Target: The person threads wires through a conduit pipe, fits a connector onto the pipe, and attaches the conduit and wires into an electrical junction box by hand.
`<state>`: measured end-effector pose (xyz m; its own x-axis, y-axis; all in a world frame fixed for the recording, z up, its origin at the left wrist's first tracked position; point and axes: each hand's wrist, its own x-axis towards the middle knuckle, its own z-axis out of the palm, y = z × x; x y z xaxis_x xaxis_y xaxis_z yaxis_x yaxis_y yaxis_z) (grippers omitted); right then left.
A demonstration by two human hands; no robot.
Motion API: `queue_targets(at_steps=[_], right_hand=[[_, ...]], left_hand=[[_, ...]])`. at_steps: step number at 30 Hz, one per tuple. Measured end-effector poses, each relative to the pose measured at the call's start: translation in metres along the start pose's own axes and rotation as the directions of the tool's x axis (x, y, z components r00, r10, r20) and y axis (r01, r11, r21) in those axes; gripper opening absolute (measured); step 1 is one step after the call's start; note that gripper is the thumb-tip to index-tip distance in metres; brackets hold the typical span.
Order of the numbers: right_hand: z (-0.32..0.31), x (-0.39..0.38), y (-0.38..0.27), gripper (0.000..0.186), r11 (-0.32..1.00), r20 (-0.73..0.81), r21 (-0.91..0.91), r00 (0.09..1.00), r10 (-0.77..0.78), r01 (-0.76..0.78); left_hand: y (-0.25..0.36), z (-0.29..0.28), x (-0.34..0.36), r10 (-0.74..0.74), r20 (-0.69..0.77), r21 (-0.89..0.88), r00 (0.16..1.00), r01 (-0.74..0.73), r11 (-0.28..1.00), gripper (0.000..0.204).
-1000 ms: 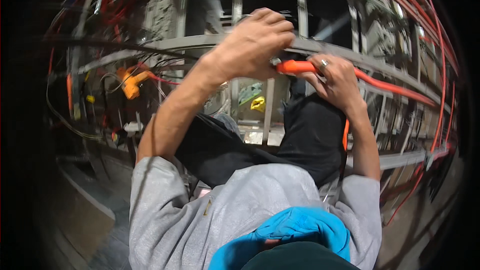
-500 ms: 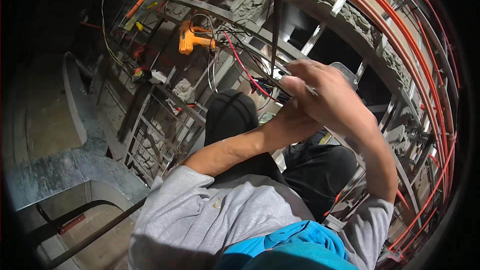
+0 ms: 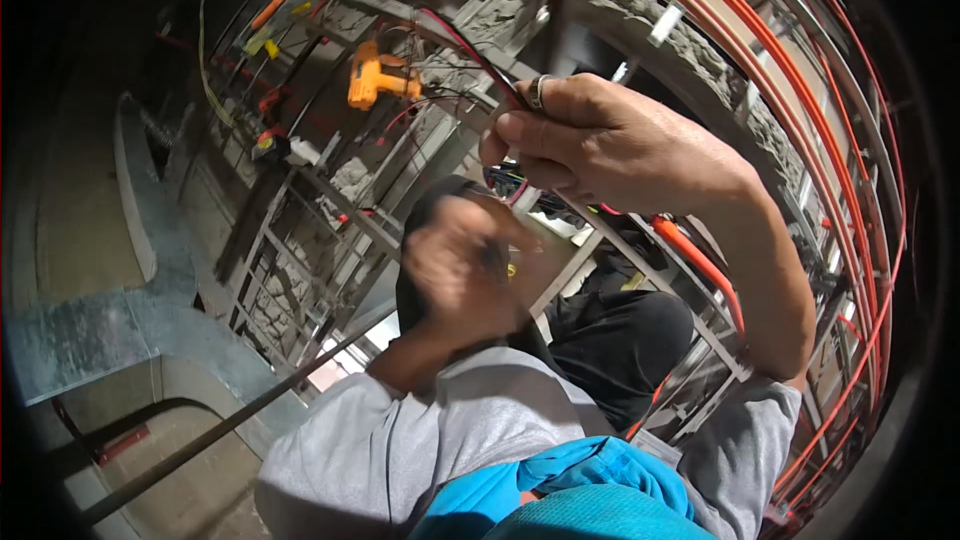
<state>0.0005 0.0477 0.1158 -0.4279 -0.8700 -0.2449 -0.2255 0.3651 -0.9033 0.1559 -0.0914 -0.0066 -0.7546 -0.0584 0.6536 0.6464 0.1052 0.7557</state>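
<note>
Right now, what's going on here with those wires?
Someone in a grey shirt has red and dark wires pinched in the fingers of their right hand. The left hand is a blur in front of the dark trousers, so I can't tell if it holds anything. An orange power tool sits farther left, and an orange tube shows near the right forearm.

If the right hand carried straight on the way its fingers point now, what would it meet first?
Pointing left and slightly up in the picture, the right hand would probably meet thin wires first, with the orange power tool beyond them; depth is unclear, so it could pass above both.
</note>
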Motion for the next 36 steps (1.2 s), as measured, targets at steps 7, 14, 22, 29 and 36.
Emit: queue_targets(at_steps=[7,14,22,29,36], right_hand=[[-0.004,-0.056,-0.009,0.034,1.000,0.414,-0.014,0.910,-0.012,0.019],[0.028,-0.068,0.036,0.025,0.964,0.621,-0.051,0.764,-0.175,0.262],[0.014,-0.003,0.038,0.076,0.548,-0.037,0.836,0.999,0.022,0.019],[-0.003,0.011,0.010,0.048,0.824,-0.040,0.503,0.945,0.325,-0.262],[-0.012,0.015,0.035,0.040,0.968,-0.217,-0.231,0.975,0.043,-0.095]], left_hand=[[0.010,-0.094,0.080,-0.719,0.118,-0.941,0.685,0.307,0.139,0.084],[0.050,-0.080,0.104,-0.537,0.183,-0.954,0.824,0.281,0.106,0.055],[0.091,0.019,0.069,-0.752,-0.056,-0.514,0.657,0.626,0.586,0.043],[0.073,0.058,0.023,-0.720,0.025,-0.252,0.694,0.701,0.667,0.046],[-0.001,-0.009,0.005,-0.701,-0.217,-0.123,0.679,0.694,0.710,0.032]])
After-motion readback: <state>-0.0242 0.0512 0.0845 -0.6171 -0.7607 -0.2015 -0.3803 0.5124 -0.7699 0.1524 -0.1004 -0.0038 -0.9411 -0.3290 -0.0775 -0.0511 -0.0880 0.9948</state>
